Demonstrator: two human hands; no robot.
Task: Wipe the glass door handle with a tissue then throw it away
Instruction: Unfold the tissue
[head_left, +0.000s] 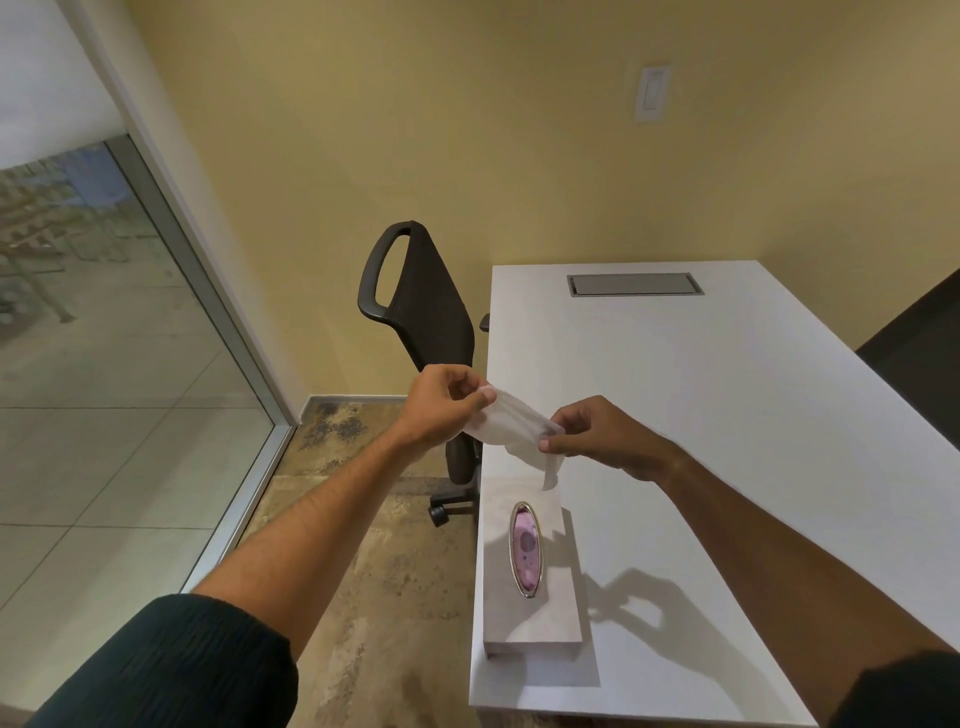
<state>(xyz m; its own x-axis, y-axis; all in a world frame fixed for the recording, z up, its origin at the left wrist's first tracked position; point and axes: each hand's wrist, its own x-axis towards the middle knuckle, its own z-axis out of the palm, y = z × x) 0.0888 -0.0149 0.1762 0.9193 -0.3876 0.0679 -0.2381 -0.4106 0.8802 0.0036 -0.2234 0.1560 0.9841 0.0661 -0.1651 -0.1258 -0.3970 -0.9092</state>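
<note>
A white tissue (511, 423) is stretched in the air between both my hands, above the table's left edge. My left hand (447, 400) pinches its left end and my right hand (597, 431) pinches its right end. Below them a pale grey tissue box (530, 618) with a metal-rimmed oval slot lies on the white table (727, 415). A glass wall (104, 389) with a metal frame fills the left side. No door handle is in view.
A black office chair (426, 312) stands between the table and the yellow wall. A grey cable hatch (635, 285) sits in the table's far end. A dark chair back (919, 353) shows at the right edge. Brown stone floor lies between the glass and the table.
</note>
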